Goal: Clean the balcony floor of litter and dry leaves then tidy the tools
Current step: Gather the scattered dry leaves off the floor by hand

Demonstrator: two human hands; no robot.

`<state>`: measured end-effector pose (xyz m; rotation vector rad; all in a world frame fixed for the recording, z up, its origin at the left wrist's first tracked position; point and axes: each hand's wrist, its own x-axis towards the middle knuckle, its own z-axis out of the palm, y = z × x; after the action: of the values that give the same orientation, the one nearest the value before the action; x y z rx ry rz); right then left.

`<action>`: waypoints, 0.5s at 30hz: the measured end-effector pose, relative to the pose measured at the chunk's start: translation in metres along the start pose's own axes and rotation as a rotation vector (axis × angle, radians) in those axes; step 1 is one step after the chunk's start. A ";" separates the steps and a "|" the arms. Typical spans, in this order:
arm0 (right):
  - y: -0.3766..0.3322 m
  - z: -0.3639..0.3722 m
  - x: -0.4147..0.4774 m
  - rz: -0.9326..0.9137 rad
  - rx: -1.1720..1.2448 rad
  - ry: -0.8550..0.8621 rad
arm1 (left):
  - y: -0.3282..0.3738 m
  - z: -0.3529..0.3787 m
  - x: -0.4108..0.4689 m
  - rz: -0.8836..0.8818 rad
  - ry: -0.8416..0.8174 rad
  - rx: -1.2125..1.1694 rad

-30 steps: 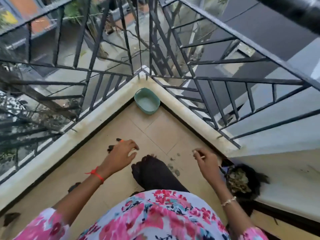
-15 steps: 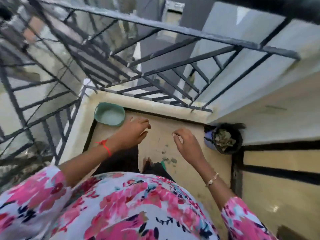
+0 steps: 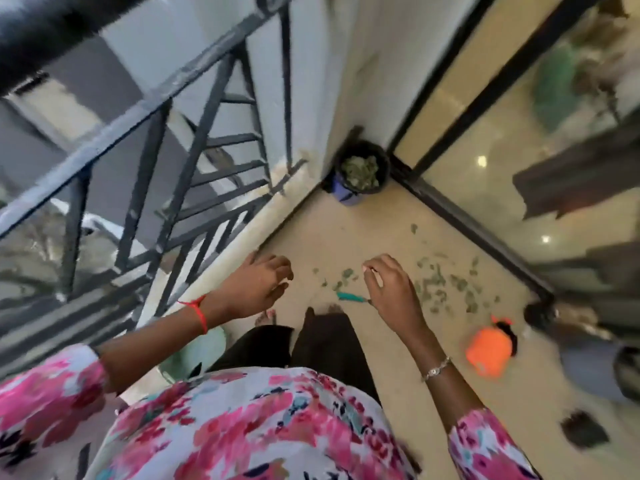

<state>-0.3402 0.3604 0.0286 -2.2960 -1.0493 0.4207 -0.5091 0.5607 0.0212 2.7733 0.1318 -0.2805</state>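
At the far left an iron railing [image 3: 138, 110] is seen, and just inside it, near the person and half hidden under the forearm, a pale green basin [image 3: 194, 355] is set on the floor [image 3: 363, 230]. The left hand [image 3: 256, 289] is held above the floor beside the railing's kerb; its grip is slack, the fingers loosely bent and nothing held. Between the hands a small teal-handled tool [image 3: 348, 296] is laid flat on the tiles, its right end hidden behind the right hand [image 3: 391, 289]. That hand's fingers are curled downward with thumb and forefinger close together, but whether anything is pinched cannot be told through the blur. Further off, in the corner, a dark pot [image 3: 343, 192] already heaped with greenish debris is stood against the wall. The dry leaves [image 3: 460, 284] are scattered on the floor from between the hands rightward towards the door track. They are judged to be very light, brittle and easily crumbled or blown, so they are better gathered into a heap and scooped from beneath than pinched singly. An orange bottle [image 3: 488, 355] is tipped on the floor to the near right, just beside the scatter, and is likely to be knocked while sweeping. A glass door [image 3: 502, 202] closes the right side, and a dark clump [image 3: 583, 433] lies nearer, well apart.
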 end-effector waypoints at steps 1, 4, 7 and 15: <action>-0.001 0.002 -0.015 0.066 0.006 0.020 | -0.003 0.002 0.001 0.063 -0.028 0.007; 0.003 0.011 -0.051 0.242 0.029 0.105 | -0.011 0.010 0.012 0.177 -0.109 0.055; 0.013 0.015 -0.071 0.400 0.069 0.194 | -0.009 0.023 0.037 0.192 -0.228 0.037; 0.066 0.031 -0.082 0.627 0.237 0.391 | 0.028 0.057 0.113 0.271 -0.344 0.052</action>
<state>-0.3699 0.2742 -0.0324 -2.3165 -0.0711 0.2922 -0.4053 0.5208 -0.0453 2.7006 -0.3375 -0.6863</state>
